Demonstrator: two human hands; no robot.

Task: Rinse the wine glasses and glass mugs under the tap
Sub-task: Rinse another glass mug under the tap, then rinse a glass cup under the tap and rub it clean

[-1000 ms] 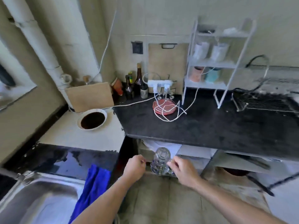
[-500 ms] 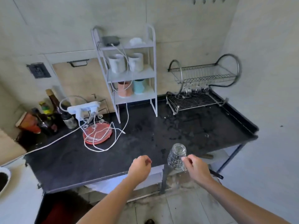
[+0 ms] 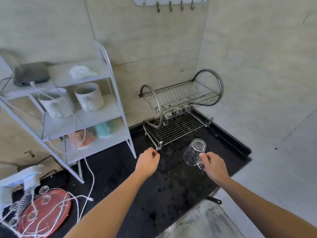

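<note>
My right hand (image 3: 213, 166) grips the handle of a clear glass mug (image 3: 193, 152), held upside down and tilted above the wet black counter (image 3: 171, 189). Its base points toward a two-tier metal dish rack (image 3: 178, 115) in the back corner. Some glassware shows dimly on the rack's lower tier, too blurred to tell apart. My left hand (image 3: 147, 162) hovers over the counter left of the mug, fingers curled shut with nothing in them. No tap or sink is in view.
A white three-shelf stand (image 3: 72, 107) with white mugs and coloured cups stands at the left, white cables hanging from it. A red tray (image 3: 44, 210) with wire coils lies at the bottom left. Wall hooks (image 3: 171, 4) hang above. The counter ends at the right, floor below.
My view has swung right, from the sink and blue cloth to the dish rack corner. My right hand has carried the mug up over the counter toward the rack; my left hand followed, still closed.
</note>
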